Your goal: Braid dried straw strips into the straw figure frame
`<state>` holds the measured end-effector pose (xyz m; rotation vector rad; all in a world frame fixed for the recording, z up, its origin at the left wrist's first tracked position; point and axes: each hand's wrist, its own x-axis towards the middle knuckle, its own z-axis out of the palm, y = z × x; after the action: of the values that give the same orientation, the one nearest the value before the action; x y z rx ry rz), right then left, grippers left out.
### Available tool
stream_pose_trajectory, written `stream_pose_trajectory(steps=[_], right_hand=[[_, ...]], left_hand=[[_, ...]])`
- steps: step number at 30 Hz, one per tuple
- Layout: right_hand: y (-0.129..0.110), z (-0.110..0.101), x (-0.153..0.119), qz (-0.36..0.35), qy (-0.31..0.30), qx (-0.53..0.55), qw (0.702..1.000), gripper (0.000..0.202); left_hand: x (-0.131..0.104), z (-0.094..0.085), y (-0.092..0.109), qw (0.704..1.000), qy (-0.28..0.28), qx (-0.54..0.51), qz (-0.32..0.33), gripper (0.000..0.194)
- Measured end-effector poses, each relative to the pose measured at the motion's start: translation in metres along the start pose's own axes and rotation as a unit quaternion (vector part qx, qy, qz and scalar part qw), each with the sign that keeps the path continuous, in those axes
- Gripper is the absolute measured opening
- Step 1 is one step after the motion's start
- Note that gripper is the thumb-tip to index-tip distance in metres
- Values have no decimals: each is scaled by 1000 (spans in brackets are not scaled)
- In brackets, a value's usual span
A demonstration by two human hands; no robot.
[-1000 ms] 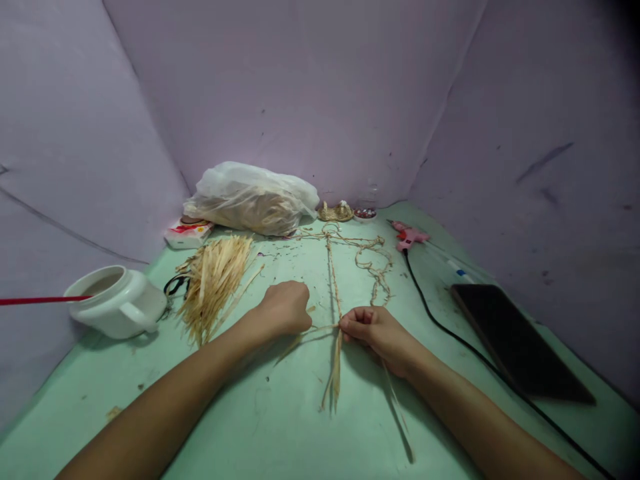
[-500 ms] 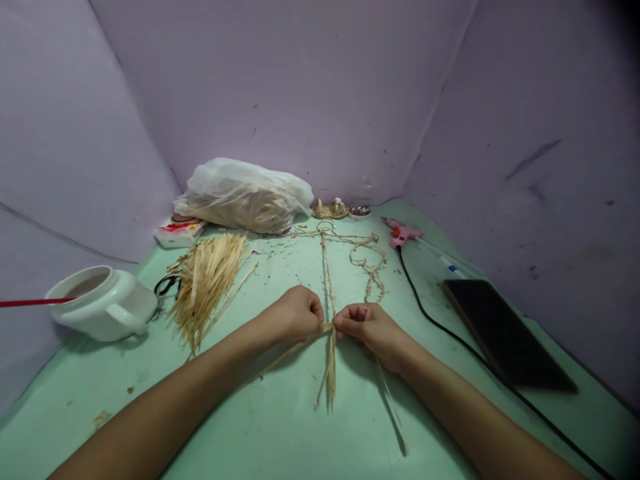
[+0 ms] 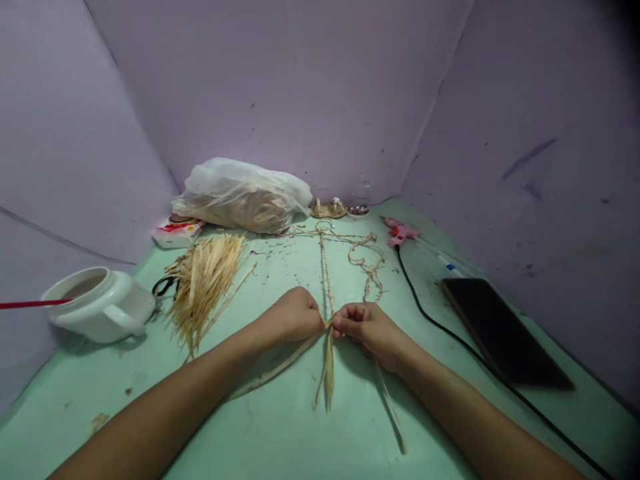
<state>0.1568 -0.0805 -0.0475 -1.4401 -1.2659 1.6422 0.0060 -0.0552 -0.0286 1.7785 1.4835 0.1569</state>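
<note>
A thin braid of dried fibre runs down the middle of the table toward my hands. My left hand is closed on a flat fibre strip, whose tail trails down to the left. Close beside it, my right hand pinches the lower end of the braid between thumb and fingers. Loose fibre ends hang straight down between the hands. Another strip comes out below my right hand and lies toward the lower right.
A pile of dried strips lies left, beside black scissor handles and a white pot. Behind are a plastic bag and tissue pack. At right are a pink glue gun, its cord and a dark phone.
My left hand has turned slightly, its fingers closing in nearer the braid. The strip trailing from it has shifted and shows more below the forearm. My right hand stays nearly in place.
</note>
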Motion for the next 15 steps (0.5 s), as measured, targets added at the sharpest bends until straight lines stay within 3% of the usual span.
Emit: stream_pose_trajectory(steps=[4,12,15], right_hand=[[0,0,0,11,-5,2,1000,16],[-4,1,-2,14,2,24,1000,15],[-3,1,-2,16,8,45,999,14]], left_hand=[[-6,5,7,997,72,38,-11,17],[-11,5,11,996,47,82,6,21],[-19,10,18,983,85,160,35,25]])
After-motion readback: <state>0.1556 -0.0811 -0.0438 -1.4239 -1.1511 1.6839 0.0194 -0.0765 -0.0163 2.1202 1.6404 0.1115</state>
